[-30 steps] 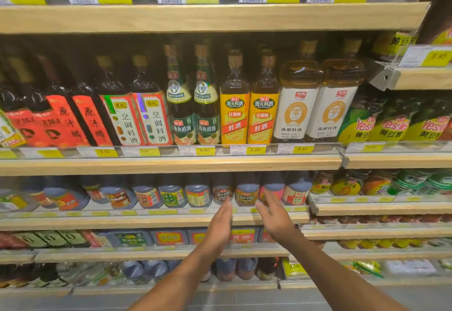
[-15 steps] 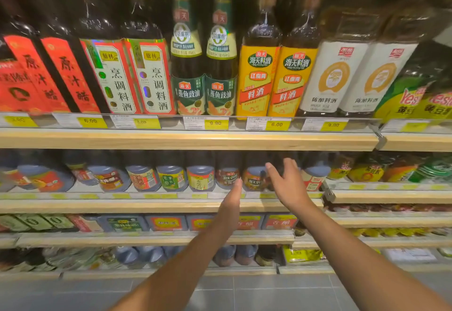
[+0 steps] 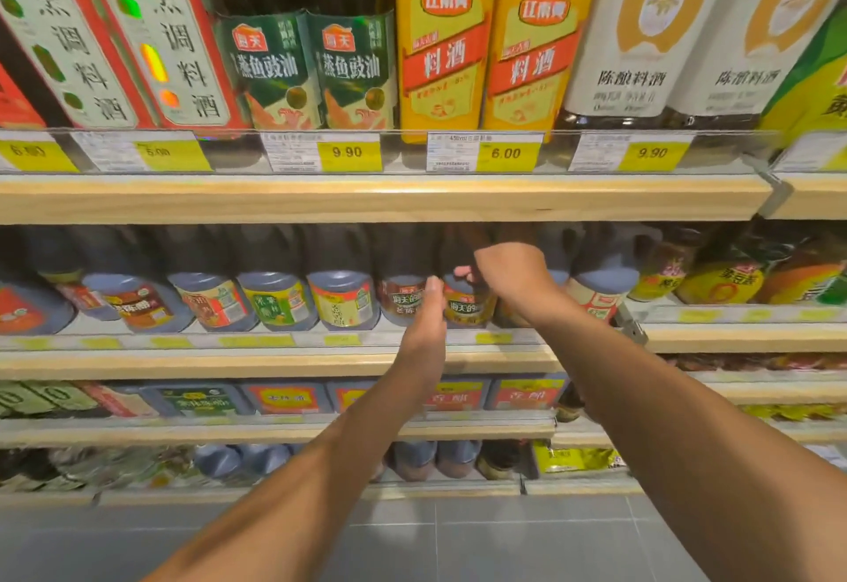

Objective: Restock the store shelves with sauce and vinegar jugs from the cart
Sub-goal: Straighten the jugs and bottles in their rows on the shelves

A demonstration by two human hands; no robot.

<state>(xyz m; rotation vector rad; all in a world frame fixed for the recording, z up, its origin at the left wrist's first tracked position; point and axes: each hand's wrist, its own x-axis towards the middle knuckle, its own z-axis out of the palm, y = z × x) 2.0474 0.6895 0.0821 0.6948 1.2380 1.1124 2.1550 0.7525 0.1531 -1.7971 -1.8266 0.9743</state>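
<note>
Where my right hand [image 3: 508,281] reaches into the middle shelf [image 3: 229,364], just right of the frame's centre, its fingers are curled over the top of a brown-label jug [image 3: 467,306]. The thumb tip shows at the jug's upper left. The hand grips the jug by its neck or handle, but it covers that part, so I cannot tell which. The jug stands upright at the shelf's front edge, in a row of dark jugs [image 3: 341,299] that runs off to the left of the frame.

My left hand [image 3: 426,325] is turned edge-on just below centre, with its fingers straight and together and nothing in its grasp. Its fingertips lie over the gap between the brown-label jug and the neighbouring jug [image 3: 403,302] on its left. I cannot tell whether they touch either one.

Across the top of the frame stand tall yellow-label bottles [image 3: 440,54] and others behind a strip of price tags [image 3: 504,153]. Grey floor tiles [image 3: 458,535] fill the bottom.
</note>
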